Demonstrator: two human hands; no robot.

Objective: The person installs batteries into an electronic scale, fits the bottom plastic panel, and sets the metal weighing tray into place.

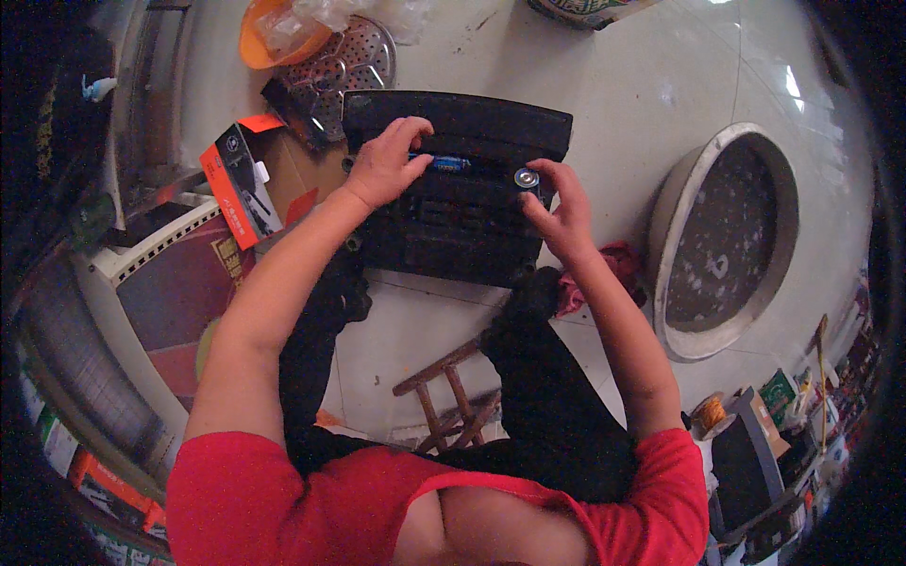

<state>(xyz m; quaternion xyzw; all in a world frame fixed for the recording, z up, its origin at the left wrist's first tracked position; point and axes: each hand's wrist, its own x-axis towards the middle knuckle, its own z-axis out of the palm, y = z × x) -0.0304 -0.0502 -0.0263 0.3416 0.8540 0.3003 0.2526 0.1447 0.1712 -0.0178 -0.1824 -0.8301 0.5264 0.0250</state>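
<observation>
One cylindrical battery [527, 178], likely weighty, rigid, smooth; best taken by its sides. Right grip [566, 211]: pinching it. Left grip [384, 168]: parted, by blue battery [452, 164].

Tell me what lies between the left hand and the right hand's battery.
In the head view, a blue battery lies in the black case by the left hand, then dark case surface up to the held battery in the right hand.

Pale tiled floor [604, 94]: 1 round basin [663, 255] at right, red cloth [623, 262] just beside it; wooden frame [439, 366] between legs; metal strainer [377, 57] upper left, orange bowl [253, 42] overlapping it.
</observation>
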